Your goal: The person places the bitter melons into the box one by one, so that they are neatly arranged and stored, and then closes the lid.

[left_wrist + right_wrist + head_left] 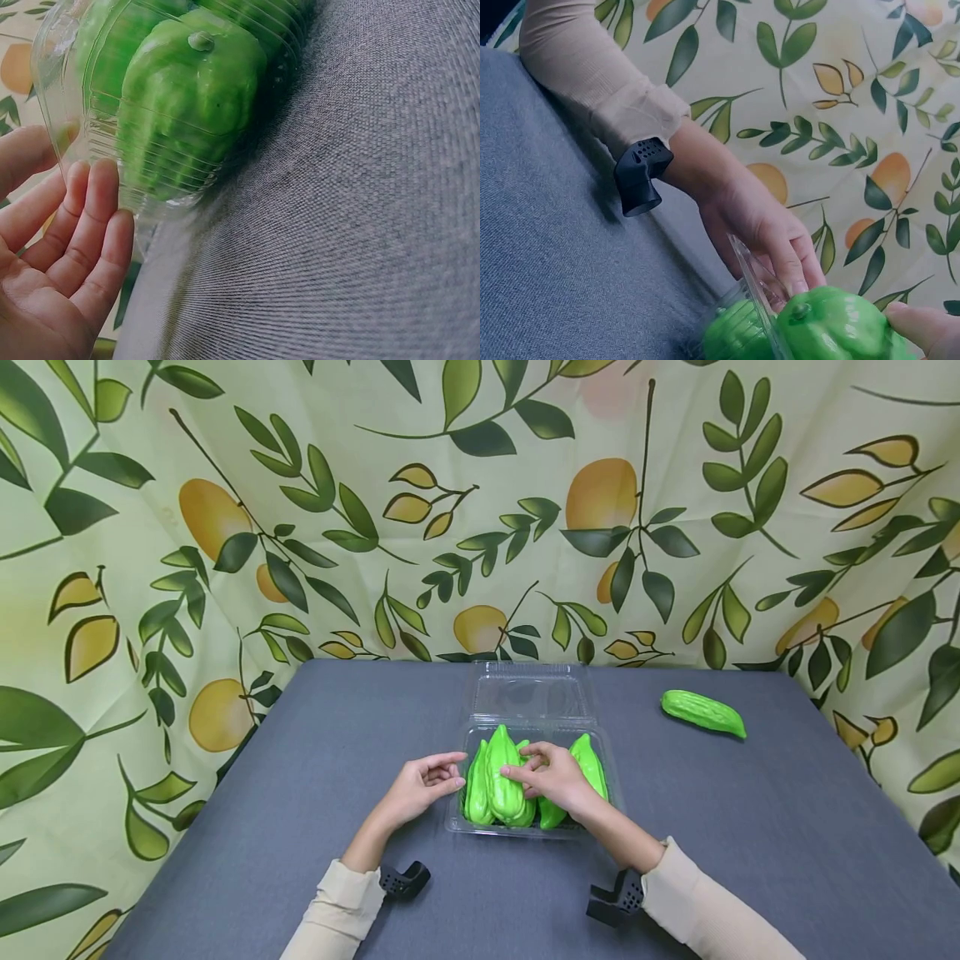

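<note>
A clear plastic clamshell tray stands open on the grey table, its lid laid back behind it. Several green ridged gourds lie packed in it. My right hand lies on top of them, thumb and curled fingers on the middle gourd. My left hand is at the tray's left side. In the left wrist view its straight fingers touch the ribbed clear wall, behind which a gourd shows. A bumpy green gourd lies alone at the far right.
The grey cloth-covered table is backed and flanked by a leaf-and-lemon print curtain. Black wrist mounts sit at both sleeves.
</note>
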`<state>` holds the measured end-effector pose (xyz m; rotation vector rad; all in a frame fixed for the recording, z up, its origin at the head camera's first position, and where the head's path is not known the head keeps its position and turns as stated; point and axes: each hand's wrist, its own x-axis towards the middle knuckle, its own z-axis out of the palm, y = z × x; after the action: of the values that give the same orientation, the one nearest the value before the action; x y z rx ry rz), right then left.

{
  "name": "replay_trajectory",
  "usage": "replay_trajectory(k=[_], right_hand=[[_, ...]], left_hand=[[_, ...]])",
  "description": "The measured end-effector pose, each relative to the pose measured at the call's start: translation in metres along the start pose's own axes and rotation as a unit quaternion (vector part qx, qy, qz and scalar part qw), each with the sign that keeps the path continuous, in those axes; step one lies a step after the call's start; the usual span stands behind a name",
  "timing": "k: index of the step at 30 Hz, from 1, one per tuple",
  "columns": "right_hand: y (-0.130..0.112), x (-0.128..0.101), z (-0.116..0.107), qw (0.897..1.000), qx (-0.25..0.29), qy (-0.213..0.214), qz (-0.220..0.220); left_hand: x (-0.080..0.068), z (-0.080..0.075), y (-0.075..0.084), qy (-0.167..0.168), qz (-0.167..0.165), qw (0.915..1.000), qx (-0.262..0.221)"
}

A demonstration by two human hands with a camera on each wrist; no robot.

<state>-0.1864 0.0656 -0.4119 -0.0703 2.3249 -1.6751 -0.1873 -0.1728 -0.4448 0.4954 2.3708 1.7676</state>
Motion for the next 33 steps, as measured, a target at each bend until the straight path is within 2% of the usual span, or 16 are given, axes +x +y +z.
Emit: replay_trajectory(k=[16,25,33], right_hand=[[0.001,0.004,0.003,1.0,0.017,-0.002,-0.006],[-0.002,-0.003,-0.005,1.0,0.029,0.001,-0.002],[-0.003,-0.008,-0.016,0.999,0.037,-0.002,-0.027]], left_hand=[[0.0,0.0,-0.002,0.0,-0.002,1.0,0.001],[0.001,0.0,-0.002,0.002,-0.004,1.0,-0.001],[0.001,0.0,-0.003,0.0,-0.004,1.0,0.004]])
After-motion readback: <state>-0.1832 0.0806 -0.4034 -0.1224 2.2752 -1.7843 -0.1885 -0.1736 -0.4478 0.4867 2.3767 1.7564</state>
